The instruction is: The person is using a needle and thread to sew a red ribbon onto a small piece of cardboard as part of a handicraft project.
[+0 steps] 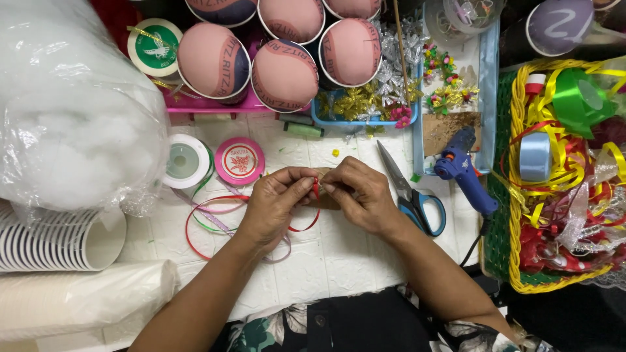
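Both hands meet at table centre: left hand (277, 205) and right hand (362, 195) each pinching the red ribbon (315, 189), its loop trailing toward 8 o'clock. Best keep fingertips tight, tension even. Scissors (411, 192) wait at 3 o'clock.

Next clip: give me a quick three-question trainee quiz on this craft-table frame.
1. True or false: both hands, left hand and right hand, pinch the red ribbon between their fingertips.
2. Which tool lies nearest the right hand? A) scissors B) glue gun C) stack of white cups
3. What fills the yellow-rimmed basket at the right edge?

Key
1. True.
2. A; the blue-handled scissors lie just right of that hand, the blue glue gun farther right.
3. Loose ribbons in yellow, red, green and pale blue.
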